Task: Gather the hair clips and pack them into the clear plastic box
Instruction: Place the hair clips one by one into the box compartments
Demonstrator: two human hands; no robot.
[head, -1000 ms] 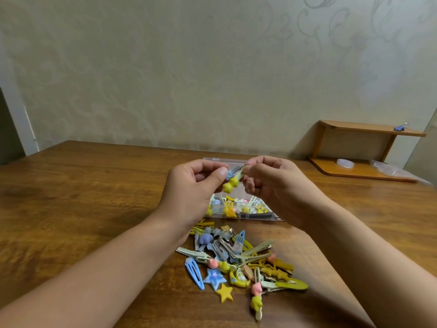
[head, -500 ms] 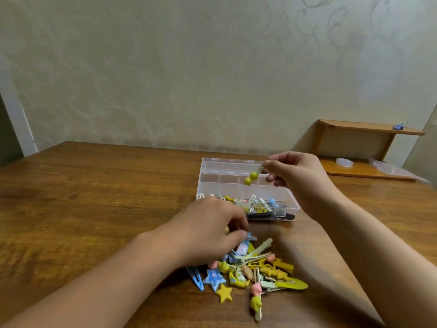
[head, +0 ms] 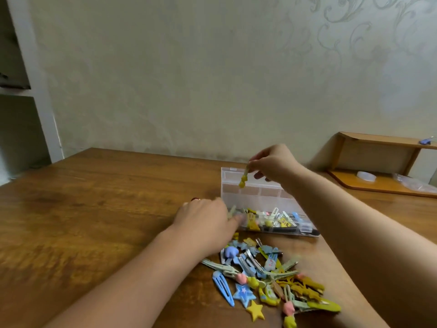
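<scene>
Head view, entry against the frame half a second before: the left hand (head: 203,218) has left the loose pile and moved up to the near left corner of the clear plastic box (head: 264,192); the right hand (head: 272,163) has risen slightly above the box, and the clip it carries now hangs straighter down.

Item 1, nearest: one pile of hair clips (head: 272,278) on the desk (head: 94,209), toward its near edge, just in front of the box. Too many and too overlapped to count exactly; among those that can be told apart are one blue snap clip (head: 223,288) at the pile's left side, one blue star clip (head: 243,294) and one yellow star clip (head: 255,310) at its near edge.

Item 2: left hand, palm down, fingers reaching forward at the box's near left corner. The fingertips are blurred; whether they hold a clip cannot be told.

Item 3: one clear plastic box, lid standing open behind it. Its tray holds a jumble of packed clips (head: 272,220), uncountable.

Item 4: right hand, above the open lid, thumb and fingertips pinched on the top end of one yellow clip (head: 243,179), which dangles over the box.

Item 5, farthest: one small wooden shelf (head: 378,162) at the desk's far right corner.
</scene>
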